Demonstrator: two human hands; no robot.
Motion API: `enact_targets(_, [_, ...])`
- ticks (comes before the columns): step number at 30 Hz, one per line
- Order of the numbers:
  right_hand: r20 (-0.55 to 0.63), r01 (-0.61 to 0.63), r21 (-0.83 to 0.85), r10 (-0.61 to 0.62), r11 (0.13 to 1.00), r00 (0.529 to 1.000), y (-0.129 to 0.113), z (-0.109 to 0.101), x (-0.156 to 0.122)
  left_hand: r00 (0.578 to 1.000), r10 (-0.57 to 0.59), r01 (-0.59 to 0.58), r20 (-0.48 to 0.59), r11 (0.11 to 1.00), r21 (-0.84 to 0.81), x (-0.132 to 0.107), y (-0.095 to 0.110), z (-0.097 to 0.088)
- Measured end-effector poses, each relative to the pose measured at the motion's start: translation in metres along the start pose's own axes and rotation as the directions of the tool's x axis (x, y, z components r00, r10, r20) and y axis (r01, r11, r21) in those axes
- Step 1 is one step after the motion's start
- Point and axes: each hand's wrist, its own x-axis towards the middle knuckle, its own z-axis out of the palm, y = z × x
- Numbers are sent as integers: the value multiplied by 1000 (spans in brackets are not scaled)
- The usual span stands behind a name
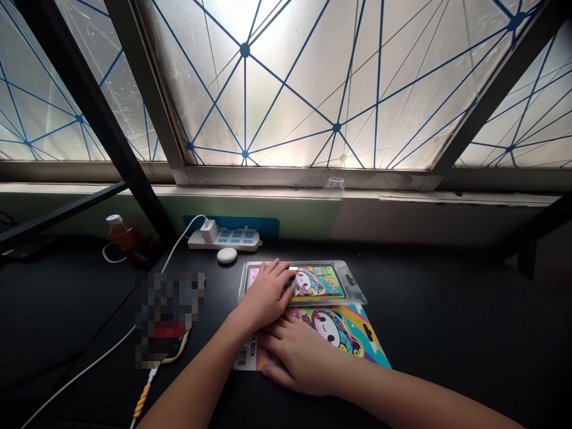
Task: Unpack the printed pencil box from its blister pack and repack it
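Note:
A clear plastic blister pack (344, 286) with a colourful cartoon case inside lies on the black desk (447, 322). My left hand (267, 295) rests flat on its left part, fingers stretched out. In front of it lies a colourful cartoon card or box (353, 333) with a barcode at its left end. My right hand (300, 356) lies palm down on that card's left half, fingers extended towards the left. The two hands touch or nearly touch.
A white power strip (232, 239) with a charger plugged in lies by the wall, a small white oval case (227, 255) just in front. A white cable (89, 366) runs across the left desk past a blurred object (167, 319). A capped bottle (125, 235) stands far left.

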Motion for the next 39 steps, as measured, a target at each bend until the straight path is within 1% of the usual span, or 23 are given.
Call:
enact_targets(2, [4, 25, -5, -25, 1000, 1000, 2, 0, 0, 998, 51, -54, 35, 992, 110, 0, -2, -1])
enact_targets(4, [12, 64, -13, -64, 998, 998, 4, -3, 1, 995, 74, -83, 64, 986, 146, -1, -5, -4])
enact_targets(6, [24, 99, -17, -99, 995, 995, 7, -6, 3, 995, 74, -84, 67, 985, 152, 0, -7, -6])
enact_targets(9, [29, 130, -14, -130, 991, 991, 10, -9, 4, 998, 51, -56, 31, 981, 186, 1, -9, -7])
enact_targets(12, [19, 119, -9, -118, 993, 993, 9, -8, 4, 999, 42, -44, 13, 974, 223, 1, -8, -4])
enact_targets(16, [-11, 60, -4, -60, 998, 998, 5, -2, 2, 1000, 22, -20, -1, 958, 286, 0, -6, -1])
enact_targets(21, [-57, -13, 16, 14, 1000, 998, 0, 0, 1, 1000, 3, -6, 12, 952, 305, 0, -7, -5])
enact_targets(25, [-72, -23, 11, 23, 1000, 997, -4, 1, 1, 998, 14, -30, 62, 963, 267, 0, -11, -10])
enact_targets(28, [-131, 13, -38, -18, 999, 991, -2, 0, 2, 997, 31, -49, 74, 969, 244, -1, -12, -12])
enact_targets(30, [-200, 30, -117, -53, 993, 978, 5, -8, 3, 997, 44, -58, 64, 967, 246, -1, -12, -12])
enact_targets(31, [-231, 7, -167, -46, 986, 972, 11, -15, 3, 997, 53, -66, 59, 966, 251, -2, -12, -13])
enact_targets(32, [-255, -52, -215, -5, 975, 967, 19, -25, 2, 997, 65, -76, 52, 964, 256, -2, -11, -13])
enact_targets(33, [-269, -136, -257, 64, 957, 961, 28, -36, 2, 996, 79, -88, 43, 961, 261, -2, -11, -13])
enact_targets(34, [-268, -247, -291, 169, 924, 949, 38, -47, 1, 995, 94, -99, 31, 959, 265, -3, -11, -13])
enact_targets(35, [-256, -372, -304, 301, 877, 919, 49, -59, -1, 994, 107, -109, 20, 957, 267, -3, -11, -14])
enact_targets(36, [-238, -408, -306, 346, 860, 908, 60, -70, -3, 993, 118, -116, 9, 956, 269, -3, -11, -14])
enact_targets(37, [-205, -419, -306, 371, 855, 906, 71, -80, -5, 992, 124, -119, -2, 956, 268, -2, -11, -14])
enact_targets(39, [-126, -407, -292, 388, 865, 913, 87, -94, -9, 992, 127, -119, -16, 957, 264, -2, -12, -15])
